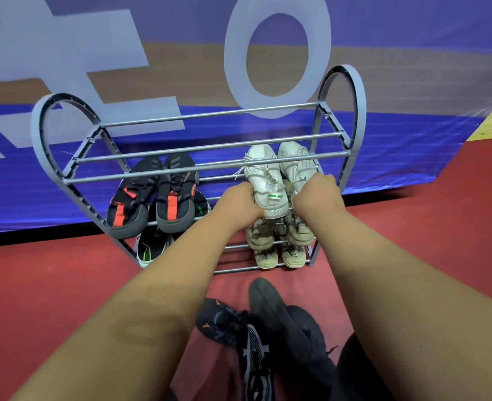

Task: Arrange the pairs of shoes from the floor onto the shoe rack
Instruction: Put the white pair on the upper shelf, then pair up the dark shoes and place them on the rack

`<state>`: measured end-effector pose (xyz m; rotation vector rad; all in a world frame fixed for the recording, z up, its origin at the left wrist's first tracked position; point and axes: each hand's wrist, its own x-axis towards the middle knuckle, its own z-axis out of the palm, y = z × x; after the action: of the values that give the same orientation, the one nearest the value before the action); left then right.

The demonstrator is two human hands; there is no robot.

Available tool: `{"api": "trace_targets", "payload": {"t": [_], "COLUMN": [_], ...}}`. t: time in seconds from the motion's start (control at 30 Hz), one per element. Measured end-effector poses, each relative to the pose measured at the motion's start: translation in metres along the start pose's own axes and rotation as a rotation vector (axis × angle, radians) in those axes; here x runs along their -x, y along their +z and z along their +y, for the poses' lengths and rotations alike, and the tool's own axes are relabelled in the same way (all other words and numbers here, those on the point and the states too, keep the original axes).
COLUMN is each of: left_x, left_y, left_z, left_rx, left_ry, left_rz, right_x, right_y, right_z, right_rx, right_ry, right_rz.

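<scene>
White pair [279, 175]: on the middle tier of the rack [204, 151], right half, toes toward the wall, heels toward the person; long axis ran front to back across the bars. Left shoe's heel overhung the front bar, tilted up slightly; right shoe's heel hidden behind the right hand.

Left hand [240, 205]: fingers closed on the heel of the left white shoe, from its outer side. Right hand [317, 195]: fingers curled over the heel or collar of the right white shoe; closed on it, as far as could be told. Each hand sat directly behind its own shoe, so any further push ran straight away from the person, along the shoes' length. Neither hand nearer than the other by any clear margin.

Judged step: seating the pair fully back on the tier, then letting go.

Edges and room: top-tier bars lay just above the toes, little headroom; right end frame just beside the right shoe. Open gap on the tier between white pair and black-red pair [155, 195], which occupied the left half. Top tier bare.

Lower tier: beige pair [279, 247] under the white pair; black-green pair [152, 247] under the black-red pair, partly hidden.

Floor [51, 285], red: dark shoes [265, 337] lying loose and overlapped near the person, not yet racked; their number could not be told
</scene>
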<state>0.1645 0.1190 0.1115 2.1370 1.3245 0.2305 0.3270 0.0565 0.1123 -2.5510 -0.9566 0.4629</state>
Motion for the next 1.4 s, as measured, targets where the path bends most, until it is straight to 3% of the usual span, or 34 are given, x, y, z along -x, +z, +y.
{"api": "trace_targets", "payload": {"t": [0.17,0.3,0.4,0.5,0.6,0.73,0.9,1.0,1.07,1.17,1.27,1.4], "left_x": [0.031,0.059,0.074,0.088,0.104,0.13,0.167,0.184,0.183,0.17,0.157,0.15], "left_y": [-0.008,-0.008,0.005,0.029,0.063,0.118,0.194,0.227,0.244,0.251,0.253,0.25], "left_z": [-0.016,-0.042,-0.071,-0.109,-0.141,-0.189,-0.255,-0.277,-0.286,-0.282,-0.276,-0.253], "left_rx": [0.001,-0.066,-0.239,-0.397,-0.397,-0.387,-0.233,0.042,0.219,0.387,0.422,0.546], "left_ry": [0.006,-0.066,-0.134,-0.212,-0.272,-0.312,-0.488,-0.629,-0.706,-0.709,-0.674,-0.728], "left_rz": [-0.008,-0.094,-0.271,-0.448,-0.536,-0.596,-0.683,-0.626,-0.502,-0.302,-0.303,-0.318], "right_x": [0.033,0.062,0.076,0.091,0.107,0.131,0.161,0.17,0.181,0.196,0.203,0.19], "right_y": [-0.01,-0.01,0.002,0.034,0.096,0.195,0.246,0.255,0.264,0.274,0.281,0.275], "right_z": [-0.011,-0.019,-0.024,-0.023,-0.003,0.058,0.121,0.129,0.133,0.14,0.148,0.159], "right_rx": [0.127,0.273,0.366,0.312,0.275,0.367,0.418,0.43,0.409,0.435,0.372,0.369], "right_ry": [-0.053,-0.259,-0.501,-0.573,-0.534,-0.303,-0.087,0.007,-0.016,-0.038,-0.019,-0.122], "right_rz": [0.05,0.022,-0.073,-0.185,-0.346,-0.604,-0.729,-0.712,-0.695,-0.69,-0.704,-0.4]}}
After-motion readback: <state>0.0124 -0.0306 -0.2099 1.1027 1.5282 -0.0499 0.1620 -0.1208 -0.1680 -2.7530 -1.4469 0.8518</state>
